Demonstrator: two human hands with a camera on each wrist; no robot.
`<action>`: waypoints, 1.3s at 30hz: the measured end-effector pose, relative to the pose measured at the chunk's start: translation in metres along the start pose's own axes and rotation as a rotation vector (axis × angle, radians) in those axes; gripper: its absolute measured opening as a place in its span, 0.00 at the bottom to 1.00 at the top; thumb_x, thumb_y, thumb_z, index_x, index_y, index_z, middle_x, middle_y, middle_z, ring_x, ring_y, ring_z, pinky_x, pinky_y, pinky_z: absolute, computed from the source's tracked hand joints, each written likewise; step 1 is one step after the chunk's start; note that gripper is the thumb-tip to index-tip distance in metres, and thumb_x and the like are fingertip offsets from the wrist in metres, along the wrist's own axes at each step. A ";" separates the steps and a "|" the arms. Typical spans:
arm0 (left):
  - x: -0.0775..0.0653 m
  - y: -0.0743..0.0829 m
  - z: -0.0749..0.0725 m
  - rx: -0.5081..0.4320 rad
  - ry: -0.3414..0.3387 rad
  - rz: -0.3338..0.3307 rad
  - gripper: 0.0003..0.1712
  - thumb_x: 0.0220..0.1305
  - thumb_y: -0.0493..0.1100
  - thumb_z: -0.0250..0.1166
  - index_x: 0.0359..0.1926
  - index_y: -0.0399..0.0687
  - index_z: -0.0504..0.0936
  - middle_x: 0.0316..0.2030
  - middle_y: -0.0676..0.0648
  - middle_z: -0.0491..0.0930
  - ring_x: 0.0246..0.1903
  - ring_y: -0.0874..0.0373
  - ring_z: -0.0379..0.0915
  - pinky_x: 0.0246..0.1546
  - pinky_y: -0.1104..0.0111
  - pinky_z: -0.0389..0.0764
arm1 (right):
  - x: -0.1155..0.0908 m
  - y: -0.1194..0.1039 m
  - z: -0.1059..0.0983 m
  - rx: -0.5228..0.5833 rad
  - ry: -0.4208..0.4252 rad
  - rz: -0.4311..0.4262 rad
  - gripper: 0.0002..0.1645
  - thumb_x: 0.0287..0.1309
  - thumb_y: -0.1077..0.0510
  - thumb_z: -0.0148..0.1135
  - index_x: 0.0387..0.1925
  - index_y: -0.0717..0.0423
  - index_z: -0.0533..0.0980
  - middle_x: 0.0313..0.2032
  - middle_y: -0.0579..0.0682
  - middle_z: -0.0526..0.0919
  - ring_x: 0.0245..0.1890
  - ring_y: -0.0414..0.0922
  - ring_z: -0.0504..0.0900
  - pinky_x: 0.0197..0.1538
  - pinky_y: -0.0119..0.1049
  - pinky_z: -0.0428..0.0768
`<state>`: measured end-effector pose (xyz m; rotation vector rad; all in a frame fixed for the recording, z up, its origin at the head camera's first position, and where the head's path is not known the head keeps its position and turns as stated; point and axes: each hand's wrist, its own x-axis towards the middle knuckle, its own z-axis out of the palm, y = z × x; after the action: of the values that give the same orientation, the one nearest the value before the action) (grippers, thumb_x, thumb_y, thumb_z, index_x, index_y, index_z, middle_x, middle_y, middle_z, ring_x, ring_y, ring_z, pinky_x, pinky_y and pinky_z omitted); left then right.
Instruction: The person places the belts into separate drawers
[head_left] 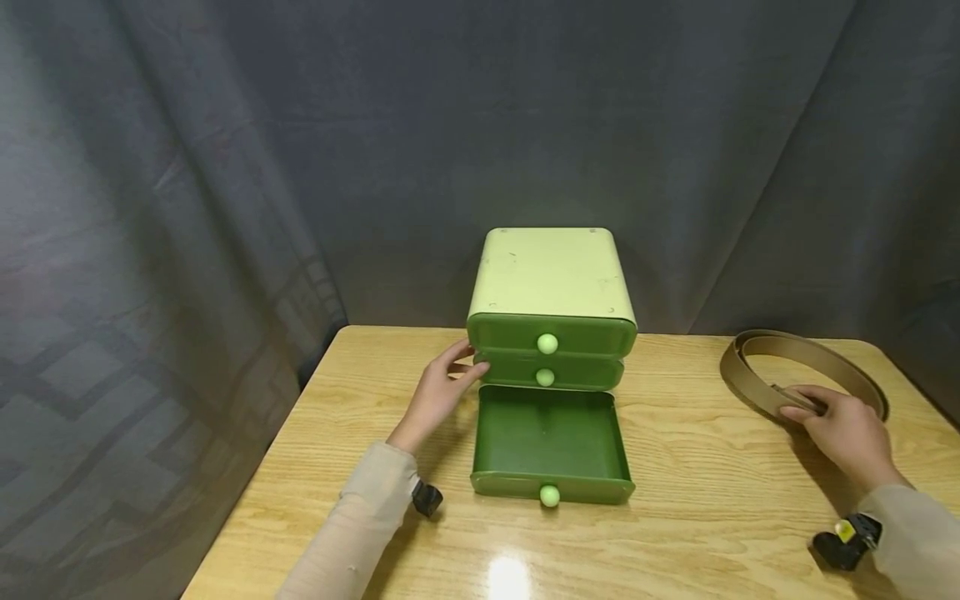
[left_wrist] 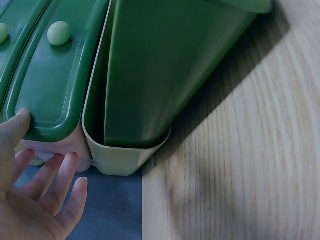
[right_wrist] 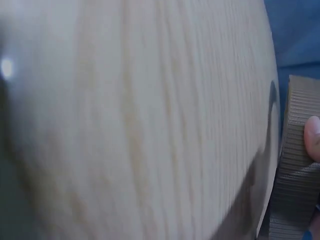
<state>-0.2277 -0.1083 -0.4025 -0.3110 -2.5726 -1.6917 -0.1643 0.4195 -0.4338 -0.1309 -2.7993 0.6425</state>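
Observation:
My left hand [head_left: 442,387] is at the left side of a small drawer cabinet [head_left: 555,271], pale green with darker green drawers. In the left wrist view, its thumb [left_wrist: 19,125] rests on the front corner of the middle drawer [left_wrist: 60,95], while relaxed, spread fingers touch the side wall. The bottom drawer [head_left: 551,487] is pulled out and holds nothing; the top drawer [head_left: 506,333] is closed. At the right, my right hand [head_left: 847,425] pinches a brown coiled belt [head_left: 750,387] between thumb and fingers. Its ribbed band also shows in the right wrist view.
Everything stands on a light wooden table [head_left: 690,500]. A dark grey curtain [head_left: 420,167] hangs behind the table and down its left side. The open drawer juts towards me, its round knob [head_left: 550,496] at the front.

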 end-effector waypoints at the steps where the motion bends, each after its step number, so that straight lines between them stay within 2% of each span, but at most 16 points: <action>1: 0.000 0.000 0.000 -0.002 0.002 0.002 0.33 0.67 0.51 0.67 0.70 0.49 0.71 0.60 0.44 0.76 0.50 0.50 0.77 0.45 0.60 0.81 | -0.001 -0.002 0.000 0.008 0.002 0.000 0.32 0.64 0.49 0.66 0.54 0.75 0.74 0.44 0.78 0.78 0.39 0.75 0.75 0.31 0.58 0.71; 3: 0.000 0.001 0.001 -0.007 0.005 0.003 0.33 0.67 0.51 0.67 0.70 0.49 0.71 0.60 0.44 0.76 0.50 0.50 0.77 0.44 0.60 0.81 | -0.003 -0.007 -0.001 0.017 0.005 0.002 0.32 0.65 0.50 0.65 0.55 0.76 0.73 0.36 0.76 0.80 0.35 0.71 0.77 0.31 0.56 0.70; 5: 0.000 0.001 0.001 -0.008 0.008 0.007 0.33 0.67 0.51 0.67 0.70 0.48 0.71 0.59 0.43 0.76 0.49 0.50 0.77 0.44 0.60 0.81 | -0.006 -0.012 -0.001 0.021 0.012 0.003 0.32 0.66 0.50 0.64 0.56 0.75 0.72 0.33 0.74 0.80 0.33 0.70 0.77 0.30 0.55 0.70; 8: 0.000 0.001 0.001 -0.007 0.009 0.007 0.33 0.67 0.51 0.67 0.70 0.48 0.71 0.59 0.43 0.76 0.49 0.50 0.77 0.44 0.60 0.81 | -0.012 -0.021 -0.003 0.038 0.034 0.016 0.31 0.67 0.51 0.63 0.57 0.75 0.72 0.36 0.75 0.79 0.35 0.70 0.77 0.31 0.55 0.69; 9: -0.001 0.001 0.001 -0.007 0.009 0.004 0.33 0.67 0.51 0.67 0.70 0.48 0.71 0.59 0.44 0.76 0.49 0.51 0.77 0.44 0.60 0.81 | -0.015 -0.024 -0.004 0.048 0.048 0.021 0.30 0.67 0.52 0.63 0.56 0.75 0.72 0.40 0.77 0.79 0.37 0.71 0.76 0.31 0.54 0.69; 13: -0.002 0.000 0.001 -0.008 0.011 0.002 0.33 0.67 0.50 0.67 0.69 0.48 0.71 0.59 0.44 0.76 0.49 0.51 0.77 0.45 0.60 0.81 | -0.025 -0.037 -0.009 0.097 0.083 0.066 0.29 0.66 0.53 0.65 0.56 0.74 0.74 0.48 0.78 0.76 0.39 0.66 0.77 0.32 0.45 0.68; 18: -0.002 0.001 0.001 -0.012 0.022 0.030 0.32 0.67 0.49 0.67 0.69 0.46 0.72 0.58 0.43 0.77 0.49 0.50 0.78 0.49 0.57 0.79 | -0.034 -0.053 -0.014 0.133 0.082 0.103 0.31 0.66 0.51 0.64 0.58 0.73 0.73 0.48 0.75 0.78 0.30 0.51 0.78 0.28 0.35 0.66; 20: -0.002 0.000 0.001 -0.020 0.024 0.033 0.32 0.66 0.48 0.68 0.68 0.45 0.72 0.58 0.42 0.77 0.49 0.49 0.78 0.50 0.55 0.79 | -0.038 -0.059 -0.016 0.143 0.090 0.090 0.30 0.65 0.52 0.65 0.57 0.73 0.74 0.47 0.75 0.79 0.25 0.39 0.73 0.24 0.30 0.65; 23: -0.002 -0.001 0.001 -0.021 0.025 0.037 0.32 0.66 0.48 0.68 0.68 0.44 0.72 0.58 0.41 0.77 0.49 0.48 0.78 0.51 0.55 0.78 | -0.043 -0.068 -0.019 0.163 0.102 0.065 0.29 0.64 0.53 0.67 0.56 0.73 0.75 0.45 0.73 0.80 0.21 0.33 0.67 0.22 0.29 0.65; 26: -0.001 -0.001 0.001 -0.011 0.025 0.041 0.32 0.66 0.48 0.68 0.68 0.45 0.72 0.58 0.42 0.77 0.49 0.49 0.78 0.50 0.56 0.78 | -0.047 -0.077 -0.022 0.190 0.101 0.068 0.28 0.63 0.53 0.68 0.55 0.71 0.76 0.36 0.56 0.86 0.21 0.34 0.67 0.21 0.30 0.66; 27: 0.000 -0.002 0.001 -0.010 0.024 0.044 0.32 0.66 0.48 0.67 0.69 0.45 0.72 0.57 0.42 0.77 0.49 0.50 0.78 0.51 0.56 0.78 | -0.048 -0.081 -0.024 0.196 0.101 0.067 0.28 0.63 0.53 0.68 0.55 0.71 0.76 0.33 0.47 0.86 0.21 0.34 0.67 0.21 0.30 0.66; 30: 0.000 -0.002 0.001 -0.008 0.023 0.048 0.32 0.66 0.48 0.68 0.68 0.45 0.72 0.57 0.42 0.78 0.49 0.50 0.78 0.51 0.56 0.78 | -0.052 -0.092 -0.027 0.215 0.098 0.069 0.28 0.63 0.52 0.68 0.56 0.70 0.77 0.30 0.33 0.82 0.21 0.32 0.69 0.21 0.29 0.68; 32: 0.001 -0.002 0.001 -0.008 0.024 0.048 0.32 0.66 0.48 0.68 0.68 0.45 0.72 0.57 0.42 0.78 0.49 0.50 0.78 0.51 0.55 0.78 | -0.055 -0.099 -0.029 0.217 0.103 0.064 0.28 0.63 0.53 0.68 0.56 0.69 0.77 0.31 0.38 0.83 0.21 0.31 0.70 0.21 0.28 0.69; 35: 0.001 -0.002 0.001 -0.007 0.024 0.048 0.32 0.66 0.48 0.68 0.68 0.45 0.72 0.58 0.42 0.77 0.49 0.50 0.78 0.51 0.55 0.78 | -0.059 -0.108 -0.030 0.225 0.109 0.046 0.27 0.62 0.55 0.68 0.56 0.70 0.77 0.34 0.54 0.86 0.22 0.28 0.72 0.21 0.27 0.71; 36: 0.001 -0.002 0.001 -0.007 0.023 0.046 0.32 0.66 0.48 0.68 0.68 0.46 0.72 0.58 0.43 0.77 0.49 0.50 0.78 0.51 0.55 0.78 | -0.060 -0.111 -0.031 0.228 0.110 0.041 0.27 0.62 0.56 0.69 0.56 0.71 0.77 0.36 0.61 0.86 0.22 0.26 0.72 0.21 0.26 0.71; 39: 0.001 -0.001 0.001 -0.007 0.018 0.046 0.32 0.66 0.48 0.67 0.68 0.46 0.72 0.58 0.43 0.77 0.49 0.50 0.78 0.51 0.55 0.78 | -0.064 -0.117 -0.033 0.237 0.108 0.031 0.27 0.62 0.57 0.69 0.57 0.72 0.76 0.43 0.71 0.82 0.25 0.20 0.71 0.23 0.23 0.72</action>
<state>-0.2286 -0.1075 -0.4038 -0.3506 -2.5276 -1.6804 -0.0967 0.3184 -0.3692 -0.1578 -2.5993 0.9392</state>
